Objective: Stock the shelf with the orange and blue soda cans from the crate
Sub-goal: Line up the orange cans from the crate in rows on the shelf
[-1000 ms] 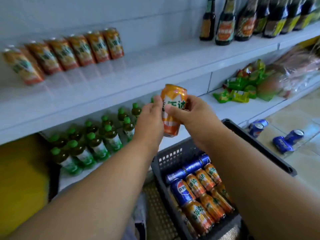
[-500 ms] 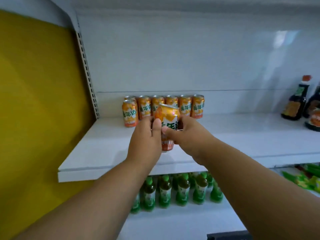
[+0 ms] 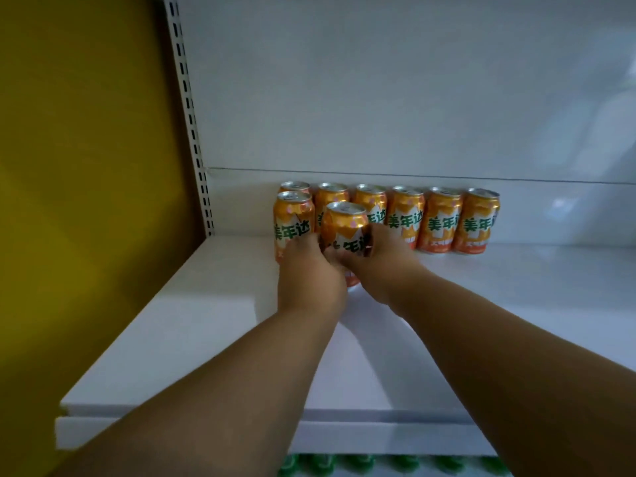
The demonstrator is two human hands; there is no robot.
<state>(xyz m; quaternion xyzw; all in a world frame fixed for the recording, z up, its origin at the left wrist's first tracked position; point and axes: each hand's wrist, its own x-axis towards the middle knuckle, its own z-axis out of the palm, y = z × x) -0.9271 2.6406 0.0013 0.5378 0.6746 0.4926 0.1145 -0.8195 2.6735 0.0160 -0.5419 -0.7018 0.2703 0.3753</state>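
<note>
An orange soda can [image 3: 345,226] stands upright on the white shelf [image 3: 192,325], held between both hands. My left hand [image 3: 308,273] grips its left side and my right hand [image 3: 380,266] grips its right side. It sits just right of another orange can [image 3: 292,218] in a front row. Behind them a row of several orange cans [image 3: 440,218] lines the shelf's back wall. The crate and the blue cans are out of view.
A yellow side panel [image 3: 86,201] and a perforated white upright [image 3: 187,115] bound the shelf on the left. Green bottle caps [image 3: 344,466] show on the shelf below. Bare shelf surface stretches to the right of the cans.
Both hands carried the orange can up from over the crate, then forward and down onto the shelf beside the front can. The view rose from the crate to the shelf.
</note>
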